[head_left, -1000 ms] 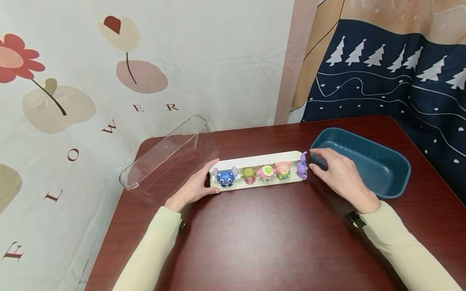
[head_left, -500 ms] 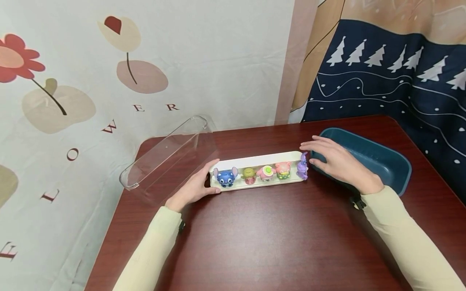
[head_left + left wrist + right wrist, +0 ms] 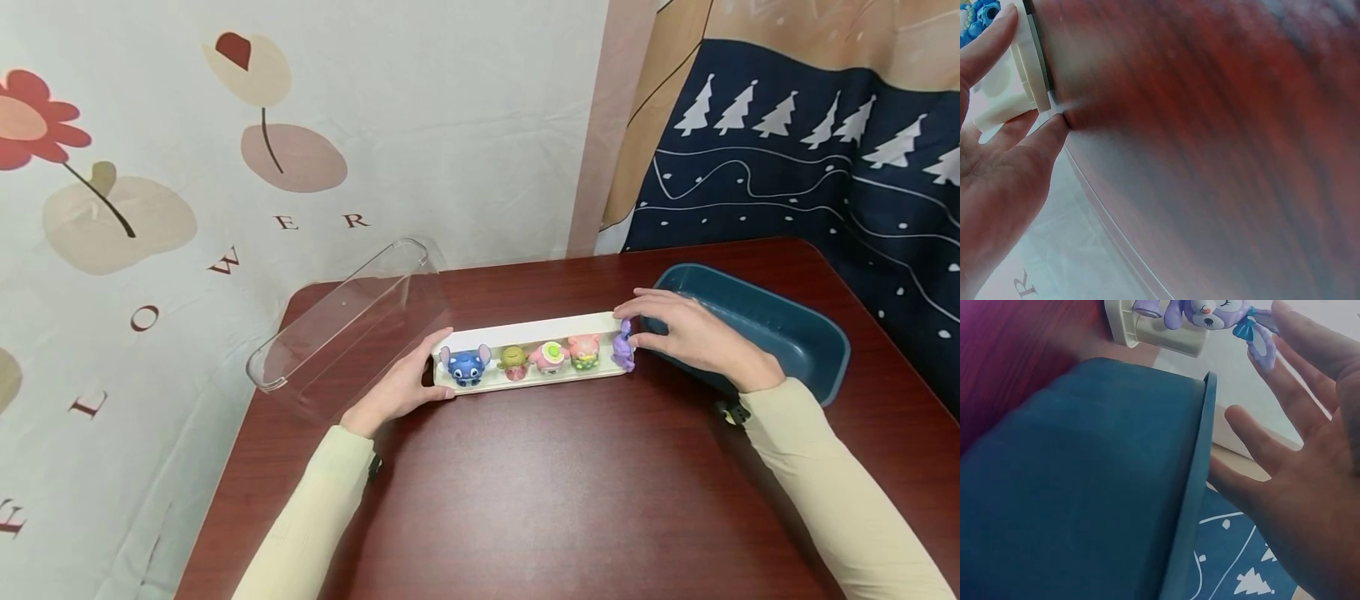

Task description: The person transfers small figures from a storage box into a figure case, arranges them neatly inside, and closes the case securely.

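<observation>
A long white tray (image 3: 540, 327) lies on the dark red table (image 3: 562, 492) and carries a row of small toy figures: blue (image 3: 465, 365), green (image 3: 513, 361), pink (image 3: 547, 356), orange-pink (image 3: 583, 351) and a purple bunny (image 3: 622, 348) at the right end. My left hand (image 3: 403, 385) grips the tray's left end (image 3: 1007, 94), thumb on the front edge and fingers behind. My right hand (image 3: 693, 337) reaches over from the right with straight, spread fingers (image 3: 1285, 394). Its fingertips and thumb are at the purple bunny (image 3: 1210, 314), touching or nearly touching it.
A dark blue tub (image 3: 787, 354) stands right of the tray, under my right wrist, its rim (image 3: 1194, 487) close to the palm. A clear plastic cover (image 3: 352, 321) lies tilted at the table's back left. Patterned cloths hang behind the table.
My right hand has lifted off the table and moved left over the tub's corner, bringing its fingers to the purple bunny. The left hand and the tray have stayed put.
</observation>
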